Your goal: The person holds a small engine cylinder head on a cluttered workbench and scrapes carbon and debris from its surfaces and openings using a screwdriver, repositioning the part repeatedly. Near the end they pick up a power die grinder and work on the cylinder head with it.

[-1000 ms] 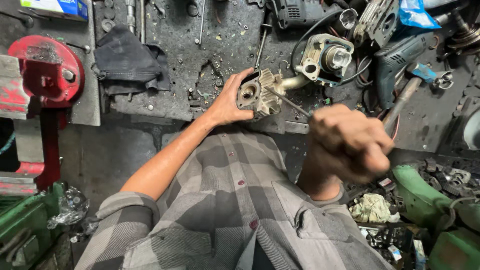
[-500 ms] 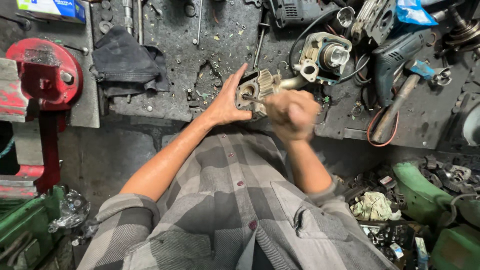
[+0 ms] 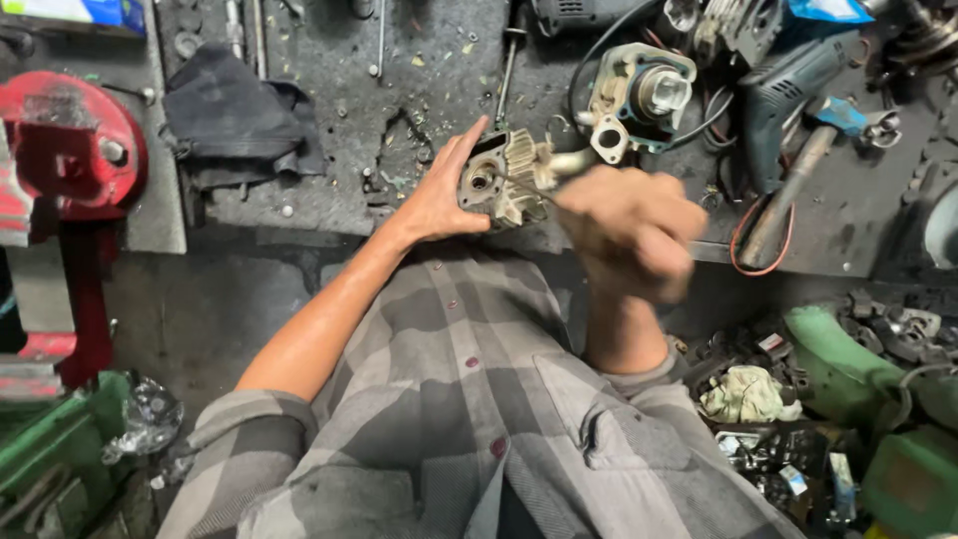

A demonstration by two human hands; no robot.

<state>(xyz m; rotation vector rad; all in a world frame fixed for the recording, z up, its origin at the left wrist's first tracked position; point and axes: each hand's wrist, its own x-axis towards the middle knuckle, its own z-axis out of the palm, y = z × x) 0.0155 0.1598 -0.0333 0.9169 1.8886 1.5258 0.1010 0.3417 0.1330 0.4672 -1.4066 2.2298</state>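
My left hand (image 3: 439,195) grips a small finned metal motor housing (image 3: 504,180) at the front edge of the grimy workbench (image 3: 329,130). My right hand (image 3: 629,230) is a blurred fist just right of the housing, closed on a thin tool whose shaft reaches toward the housing; the tool itself is mostly hidden by blur. A pale metal pipe stub sticks out from the housing's right side.
A second pale motor casing (image 3: 639,95) sits behind on the bench, beside a blue power drill (image 3: 788,85) and a hammer (image 3: 788,195). A black cloth (image 3: 235,125) lies at left, a red vise (image 3: 65,160) further left. Green machine parts (image 3: 858,369) lie on the floor right.
My right hand swung in from the far right to the housing, then pulled back slightly to the right and down. My left hand kept its hold on the housing.
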